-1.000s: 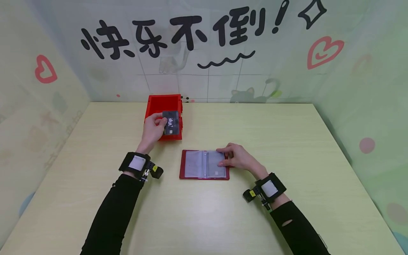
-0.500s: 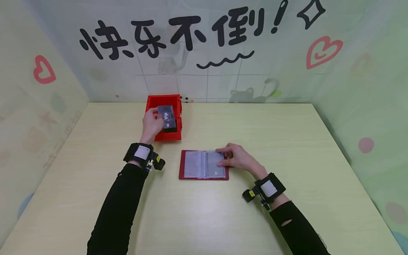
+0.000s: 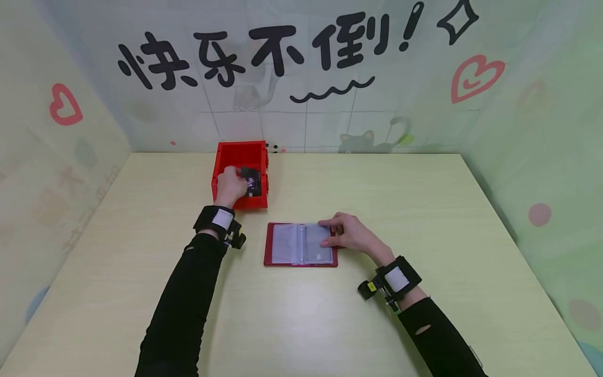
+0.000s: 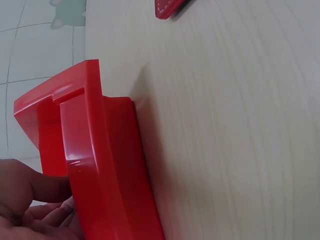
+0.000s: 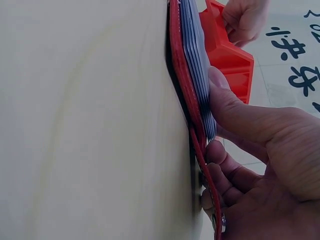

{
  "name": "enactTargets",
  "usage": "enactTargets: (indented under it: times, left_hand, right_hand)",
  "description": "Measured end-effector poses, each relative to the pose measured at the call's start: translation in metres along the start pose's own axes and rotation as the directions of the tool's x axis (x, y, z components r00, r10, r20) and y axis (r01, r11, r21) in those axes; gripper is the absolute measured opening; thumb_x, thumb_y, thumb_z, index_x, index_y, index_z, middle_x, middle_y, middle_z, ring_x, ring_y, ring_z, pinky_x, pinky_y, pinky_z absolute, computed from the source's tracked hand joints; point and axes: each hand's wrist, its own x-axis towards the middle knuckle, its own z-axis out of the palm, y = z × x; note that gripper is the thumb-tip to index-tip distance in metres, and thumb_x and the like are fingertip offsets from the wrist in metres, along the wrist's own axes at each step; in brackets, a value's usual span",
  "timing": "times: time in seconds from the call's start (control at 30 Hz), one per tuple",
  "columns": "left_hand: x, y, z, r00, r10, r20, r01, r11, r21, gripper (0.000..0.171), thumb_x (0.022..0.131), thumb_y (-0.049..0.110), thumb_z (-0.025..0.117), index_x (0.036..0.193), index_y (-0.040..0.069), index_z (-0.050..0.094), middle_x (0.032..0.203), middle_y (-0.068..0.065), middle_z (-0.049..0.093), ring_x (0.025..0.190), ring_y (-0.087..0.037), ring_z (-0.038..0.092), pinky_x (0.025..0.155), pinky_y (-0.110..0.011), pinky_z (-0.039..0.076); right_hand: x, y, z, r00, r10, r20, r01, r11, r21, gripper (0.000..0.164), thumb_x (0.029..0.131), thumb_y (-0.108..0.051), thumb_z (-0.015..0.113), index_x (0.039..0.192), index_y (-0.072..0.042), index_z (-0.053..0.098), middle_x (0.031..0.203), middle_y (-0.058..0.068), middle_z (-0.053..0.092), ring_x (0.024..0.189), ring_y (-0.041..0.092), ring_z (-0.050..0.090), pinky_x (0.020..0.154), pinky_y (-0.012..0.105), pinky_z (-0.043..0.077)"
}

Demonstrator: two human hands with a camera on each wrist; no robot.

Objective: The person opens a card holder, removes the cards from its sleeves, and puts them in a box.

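Observation:
My left hand [image 3: 231, 184] reaches down into a red plastic bin [image 3: 241, 152] at the back of the table. Its curled fingers pinch the left edge of a dark card marked "Vip" [image 3: 253, 182], which lies low inside the bin. In the left wrist view the bin's red wall [image 4: 95, 165] hides the card and part of the fingers. An opened red card holder [image 3: 269, 245] with clear sleeves [image 3: 286, 244] lies in the middle of the table. My right hand [image 3: 353, 233] pinches its right side, thumb against the sleeves and fingers by the red cover [image 5: 187, 85].
A pale wooden table [image 3: 301, 319] carries the bin and the card holder. Printed cloth walls [image 3: 301, 125] stand along its back and sides. The bin sits close to the back edge, left of centre.
My left hand first drew the card left and up over the bin, then lowered with it inside, so the card sits deeper. My right hand and the card holder stay in place.

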Motion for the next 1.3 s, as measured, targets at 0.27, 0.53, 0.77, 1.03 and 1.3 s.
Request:
enactTargets:
  times: [0.27,0.53,0.77,1.03,1.3]
  left_hand:
    - [0.002,-0.003,0.006,0.998,0.043,-0.035,-0.040,0.997,0.066,0.039,0.097,0.006,0.055,0.132,-0.010,0.054,0.132,-0.031,0.060,0.116,-0.044,0.062,0.100,-0.051,0.054]
    - [0.001,-0.006,0.013,0.994,0.053,-0.093,-0.041,0.991,0.129,0.031,0.095,0.005,0.059,0.124,-0.006,0.059,0.126,-0.028,0.064,0.109,-0.044,0.063,0.095,-0.053,0.055]
    - [-0.001,-0.002,0.020,0.991,0.091,-0.096,-0.061,0.956,0.287,0.019,0.093,0.009,0.064,0.106,-0.004,0.069,0.107,-0.025,0.070,0.089,-0.039,0.067,0.086,-0.054,0.059]
    - [-0.003,-0.002,0.022,0.997,0.051,-0.058,-0.026,0.933,0.358,0.023,0.093,0.013,0.066,0.109,-0.003,0.064,0.106,-0.023,0.070,0.086,-0.037,0.064,0.089,-0.054,0.058]
    - [-0.007,-0.004,0.020,0.996,0.082,-0.046,-0.063,0.946,0.318,0.020,0.095,0.017,0.063,0.095,-0.003,0.062,0.096,-0.022,0.069,0.081,-0.035,0.063,0.083,-0.050,0.060]
  right_hand:
    - [0.000,0.000,0.000,1.000,0.000,0.003,0.000,1.000,0.006,0.054,0.085,-0.020,0.081,0.133,-0.003,0.064,0.091,0.009,0.054,0.081,0.018,0.044,0.066,0.024,0.033]
    - [-0.001,0.000,0.000,1.000,0.007,0.005,-0.007,1.000,0.008,0.054,0.085,-0.020,0.081,0.134,-0.003,0.064,0.092,0.010,0.053,0.081,0.018,0.044,0.066,0.024,0.033]
    - [-0.001,0.000,0.001,1.000,0.001,0.000,-0.001,1.000,-0.001,0.053,0.086,-0.020,0.081,0.134,-0.004,0.064,0.092,0.009,0.053,0.081,0.018,0.044,0.066,0.024,0.032]
    - [0.000,0.001,0.001,1.000,-0.007,0.001,0.007,1.000,-0.005,0.053,0.086,-0.021,0.081,0.134,-0.004,0.064,0.092,0.008,0.053,0.081,0.018,0.044,0.066,0.024,0.033]
    - [-0.001,0.000,0.001,1.000,0.004,0.001,-0.004,1.000,-0.002,0.054,0.085,-0.021,0.081,0.134,-0.004,0.064,0.092,0.009,0.053,0.080,0.018,0.044,0.066,0.024,0.033]
